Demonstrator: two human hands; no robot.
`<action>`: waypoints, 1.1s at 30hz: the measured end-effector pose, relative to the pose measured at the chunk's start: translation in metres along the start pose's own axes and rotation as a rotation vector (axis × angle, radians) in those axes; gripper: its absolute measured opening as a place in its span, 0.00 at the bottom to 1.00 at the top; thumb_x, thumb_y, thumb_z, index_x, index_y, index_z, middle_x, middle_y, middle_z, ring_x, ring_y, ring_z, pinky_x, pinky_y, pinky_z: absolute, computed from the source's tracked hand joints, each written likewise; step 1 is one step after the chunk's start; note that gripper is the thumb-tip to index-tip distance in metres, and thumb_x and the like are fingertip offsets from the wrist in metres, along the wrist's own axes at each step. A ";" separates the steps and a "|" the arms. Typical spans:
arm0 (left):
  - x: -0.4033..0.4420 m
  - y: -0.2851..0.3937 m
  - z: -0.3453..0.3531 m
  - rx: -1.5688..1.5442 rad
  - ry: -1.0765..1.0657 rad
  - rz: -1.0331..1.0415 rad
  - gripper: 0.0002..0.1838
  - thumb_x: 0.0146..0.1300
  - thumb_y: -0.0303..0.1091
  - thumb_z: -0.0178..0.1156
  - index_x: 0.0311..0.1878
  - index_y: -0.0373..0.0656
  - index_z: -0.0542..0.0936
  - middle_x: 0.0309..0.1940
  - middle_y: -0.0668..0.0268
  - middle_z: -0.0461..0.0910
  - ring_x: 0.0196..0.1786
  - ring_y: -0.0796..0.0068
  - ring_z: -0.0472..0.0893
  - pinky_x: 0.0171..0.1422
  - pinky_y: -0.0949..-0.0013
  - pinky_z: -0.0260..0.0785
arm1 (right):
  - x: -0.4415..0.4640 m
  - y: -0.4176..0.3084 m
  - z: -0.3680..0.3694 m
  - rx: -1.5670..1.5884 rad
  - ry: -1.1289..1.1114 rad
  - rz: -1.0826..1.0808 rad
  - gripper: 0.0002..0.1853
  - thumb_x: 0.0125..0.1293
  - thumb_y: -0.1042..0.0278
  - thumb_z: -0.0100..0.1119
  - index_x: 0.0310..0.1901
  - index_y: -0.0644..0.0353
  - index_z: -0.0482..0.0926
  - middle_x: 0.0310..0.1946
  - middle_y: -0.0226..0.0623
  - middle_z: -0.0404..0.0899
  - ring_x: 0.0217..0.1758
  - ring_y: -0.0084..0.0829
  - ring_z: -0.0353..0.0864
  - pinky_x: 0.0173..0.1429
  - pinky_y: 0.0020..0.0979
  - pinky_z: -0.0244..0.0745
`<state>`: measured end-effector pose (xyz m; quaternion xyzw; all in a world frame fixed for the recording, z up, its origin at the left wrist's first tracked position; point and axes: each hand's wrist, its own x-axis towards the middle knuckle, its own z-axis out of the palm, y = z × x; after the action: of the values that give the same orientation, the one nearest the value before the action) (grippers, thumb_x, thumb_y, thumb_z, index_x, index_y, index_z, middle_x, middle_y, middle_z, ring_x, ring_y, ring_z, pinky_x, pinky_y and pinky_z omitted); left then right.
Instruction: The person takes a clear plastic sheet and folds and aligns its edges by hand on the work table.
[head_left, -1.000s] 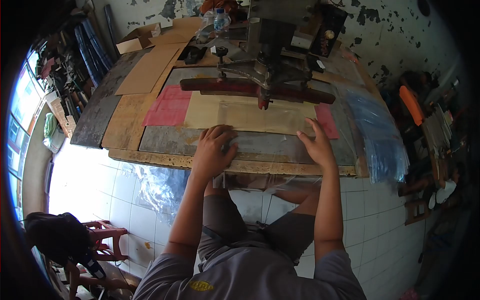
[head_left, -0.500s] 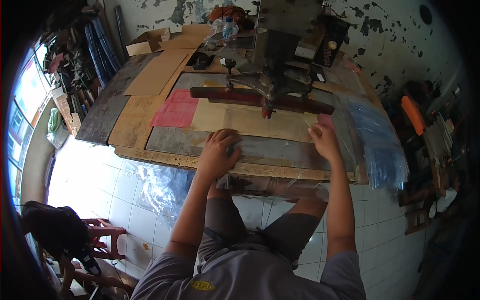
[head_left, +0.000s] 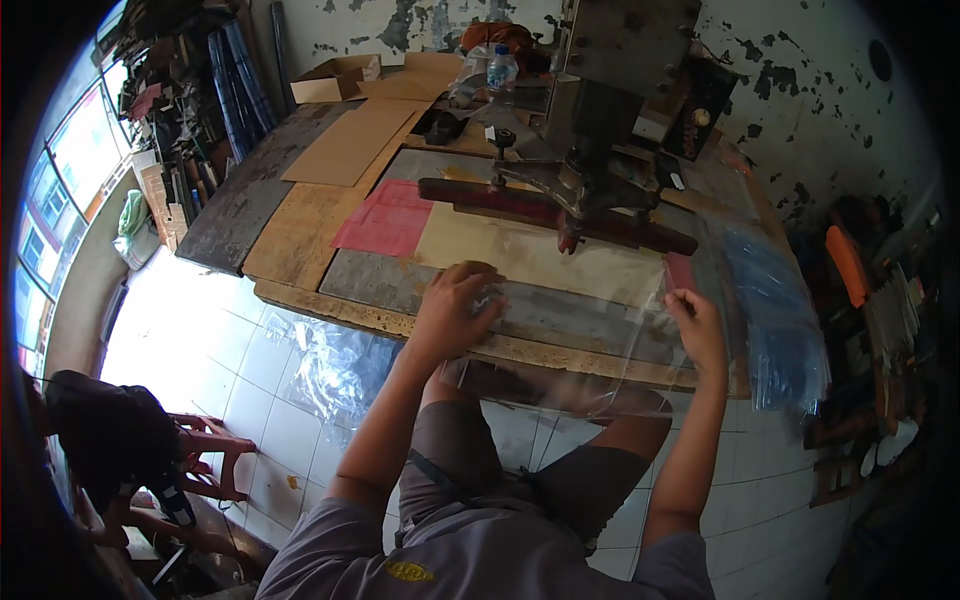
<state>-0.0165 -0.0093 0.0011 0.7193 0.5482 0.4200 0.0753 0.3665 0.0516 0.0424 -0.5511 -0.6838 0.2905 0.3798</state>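
A clear plastic sheet [head_left: 600, 345] spreads between my hands and hangs over the table's front edge above my lap. The fingertips of my right hand [head_left: 698, 325] pinch its right side. My left hand [head_left: 455, 312] is at the sheet's left part, fingers curved and thumb apart; whether it touches the plastic is hard to make out. Beyond the hands, a cream strip [head_left: 560, 262] lies on the grey plate between a red piece [head_left: 385, 220] and a smaller red piece [head_left: 680, 270]. A press with a long dark red bar [head_left: 560, 217] stands over the strip.
Blue-tinted clear plastic sheets [head_left: 775, 320] drape over the table's right side. Cardboard [head_left: 350, 140], an open box [head_left: 330, 80] and a water bottle [head_left: 498, 68] are at the back. Crumpled clear plastic [head_left: 340, 370] is below the front edge, near a red stool [head_left: 215, 455].
My right hand has moved right and towards me with the sheet's side, drawing the plastic out. My left hand stays near the table's front edge. The whole view has shifted slightly.
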 end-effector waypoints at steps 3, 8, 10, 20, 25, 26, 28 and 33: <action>0.000 -0.012 0.000 0.094 0.108 -0.093 0.23 0.64 0.47 0.69 0.56 0.43 0.85 0.61 0.56 0.79 0.67 0.52 0.75 0.73 0.50 0.63 | -0.022 0.010 -0.008 0.118 -0.080 0.069 0.15 0.76 0.59 0.61 0.43 0.66 0.85 0.27 0.20 0.75 0.28 0.15 0.66 0.35 0.22 0.61; 0.004 -0.032 -0.002 0.294 0.046 -0.059 0.29 0.66 0.56 0.68 0.59 0.41 0.83 0.66 0.54 0.77 0.75 0.50 0.70 0.83 0.47 0.49 | -0.035 0.029 0.020 0.290 -0.105 -0.048 0.10 0.77 0.65 0.60 0.44 0.64 0.83 0.34 0.23 0.76 0.32 0.14 0.70 0.37 0.20 0.65; 0.003 -0.033 -0.006 0.256 -0.007 -0.041 0.28 0.65 0.54 0.68 0.59 0.42 0.82 0.65 0.55 0.79 0.74 0.52 0.71 0.85 0.47 0.46 | -0.037 0.028 0.030 0.323 -0.060 -0.105 0.11 0.79 0.61 0.59 0.44 0.62 0.82 0.33 0.24 0.74 0.31 0.14 0.69 0.36 0.20 0.62; 0.003 -0.011 -0.018 -0.302 -0.095 -0.220 0.42 0.63 0.41 0.73 0.77 0.45 0.65 0.51 0.54 0.86 0.60 0.62 0.85 0.74 0.53 0.65 | -0.051 0.021 0.021 0.526 -0.011 -0.389 0.07 0.76 0.70 0.61 0.44 0.66 0.83 0.39 0.30 0.76 0.36 0.19 0.75 0.41 0.22 0.69; -0.005 -0.046 -0.014 -0.790 0.068 -0.268 0.40 0.70 0.29 0.68 0.80 0.36 0.59 0.41 0.61 0.87 0.42 0.76 0.85 0.49 0.70 0.78 | -0.043 0.012 0.039 0.511 0.064 -0.232 0.06 0.75 0.71 0.62 0.44 0.66 0.83 0.38 0.29 0.77 0.34 0.18 0.74 0.40 0.22 0.69; -0.004 -0.037 -0.016 -0.790 0.134 -0.281 0.37 0.71 0.29 0.67 0.78 0.34 0.61 0.37 0.64 0.86 0.38 0.79 0.84 0.46 0.72 0.77 | -0.040 0.011 0.043 0.473 0.095 -0.221 0.07 0.75 0.71 0.63 0.44 0.66 0.83 0.37 0.28 0.77 0.33 0.17 0.74 0.39 0.22 0.69; -0.006 -0.036 -0.014 -0.770 0.134 -0.323 0.33 0.72 0.29 0.66 0.76 0.34 0.64 0.36 0.65 0.86 0.37 0.80 0.84 0.44 0.73 0.76 | -0.034 0.010 0.054 0.399 0.161 -0.194 0.07 0.75 0.70 0.64 0.45 0.66 0.83 0.36 0.27 0.78 0.31 0.15 0.72 0.37 0.21 0.68; -0.008 -0.038 -0.013 -0.696 0.135 -0.324 0.24 0.74 0.29 0.64 0.69 0.35 0.72 0.36 0.66 0.86 0.33 0.83 0.81 0.38 0.77 0.74 | -0.029 0.021 0.065 0.413 0.251 -0.135 0.08 0.74 0.69 0.65 0.48 0.65 0.84 0.36 0.24 0.80 0.30 0.12 0.71 0.33 0.19 0.67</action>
<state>-0.0534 -0.0058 -0.0164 0.5257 0.4829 0.6099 0.3440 0.3259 0.0300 -0.0163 -0.4467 -0.5928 0.3273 0.5847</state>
